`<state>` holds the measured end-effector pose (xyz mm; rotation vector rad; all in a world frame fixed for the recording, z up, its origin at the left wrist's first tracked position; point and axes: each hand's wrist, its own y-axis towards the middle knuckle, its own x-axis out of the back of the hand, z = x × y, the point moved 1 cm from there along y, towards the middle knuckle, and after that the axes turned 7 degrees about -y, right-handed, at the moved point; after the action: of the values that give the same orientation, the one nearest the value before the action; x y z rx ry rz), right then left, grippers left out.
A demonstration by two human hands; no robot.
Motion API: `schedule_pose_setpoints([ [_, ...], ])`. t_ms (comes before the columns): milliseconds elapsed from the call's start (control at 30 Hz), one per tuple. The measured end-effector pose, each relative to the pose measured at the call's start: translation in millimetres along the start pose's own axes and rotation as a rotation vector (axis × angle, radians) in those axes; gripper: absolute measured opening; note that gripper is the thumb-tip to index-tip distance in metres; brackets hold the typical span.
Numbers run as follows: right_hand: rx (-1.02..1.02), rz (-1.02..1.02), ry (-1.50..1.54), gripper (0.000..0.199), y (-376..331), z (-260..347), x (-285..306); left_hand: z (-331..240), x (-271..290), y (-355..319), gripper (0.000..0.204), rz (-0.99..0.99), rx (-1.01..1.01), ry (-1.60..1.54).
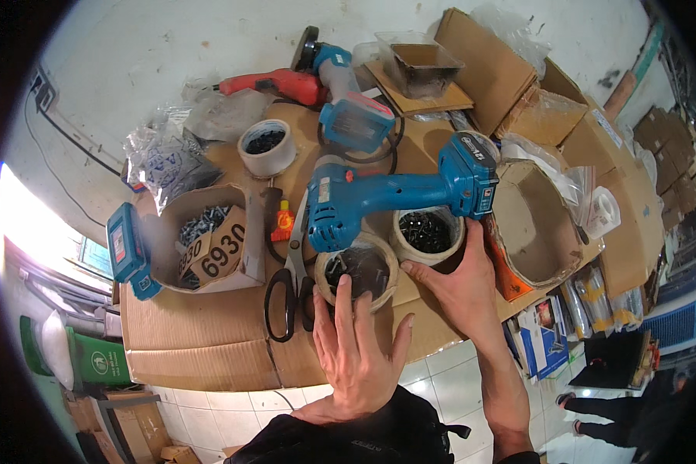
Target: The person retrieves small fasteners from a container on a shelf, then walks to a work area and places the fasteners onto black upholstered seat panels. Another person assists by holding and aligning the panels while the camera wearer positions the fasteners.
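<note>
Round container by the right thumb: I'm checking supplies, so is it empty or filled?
Not empty: small dark pieces, apparently screws, show inside the round container beside the right hand. Their depth is unclear.

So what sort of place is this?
Probably a small workshop or assembly corner: a blue cordless power tool, a round container of small dark screws and scissors share a cardboard-covered table.

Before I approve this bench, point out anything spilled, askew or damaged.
No spill stands out. The cardboard sheet has a dark split running in from its front edge, so it looks torn. The scissors lie with handles spread, close beside the left hand, an awkward spot for them.
</note>
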<state>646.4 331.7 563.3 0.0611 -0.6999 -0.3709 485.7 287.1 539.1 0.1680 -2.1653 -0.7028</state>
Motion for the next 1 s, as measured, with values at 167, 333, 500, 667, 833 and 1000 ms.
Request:
schedule_pose_setpoints([
  [167, -0.057, -0.052, -0.037, 0.079, -10.9, 2.5, 1.6, -0.6, 2.7, 0.6, 0.062, 0.015, 0.011, -0.049],
  [333, -0.036, -0.106, -0.104, 0.082, -27.4, 5.1, 6.4, 0.9, 2.4, 0.7, 0.059, 0.011, 0.004, -0.061],
  [500, 0.029, -0.055, -0.087, 0.082, -49.8, 7.1, 28.8, 2.9, 3.7, 3.2, 0.054, -0.005, -0.021, -0.07],
  [667, 0.099, -0.118, 0.026, 0.098, -88.2, -11.0, 30.2, -0.1, 1.7, 2.1, 0.051, -0.045, 0.0, -0.065],
  [833, 0.194, -0.194, 0.197, 0.1, -128.7, -36.1, 39.2, 2.7, 1.6, -4.2, 0.046, -0.178, -0.168, -0.107],
  [1000, 0.158, -0.223, 0.265, 0.1, -175.6, -53.2, 61.2, 0.5, 9.2, -30.5, 0.041, -0.177, -0.473, -0.606],
])
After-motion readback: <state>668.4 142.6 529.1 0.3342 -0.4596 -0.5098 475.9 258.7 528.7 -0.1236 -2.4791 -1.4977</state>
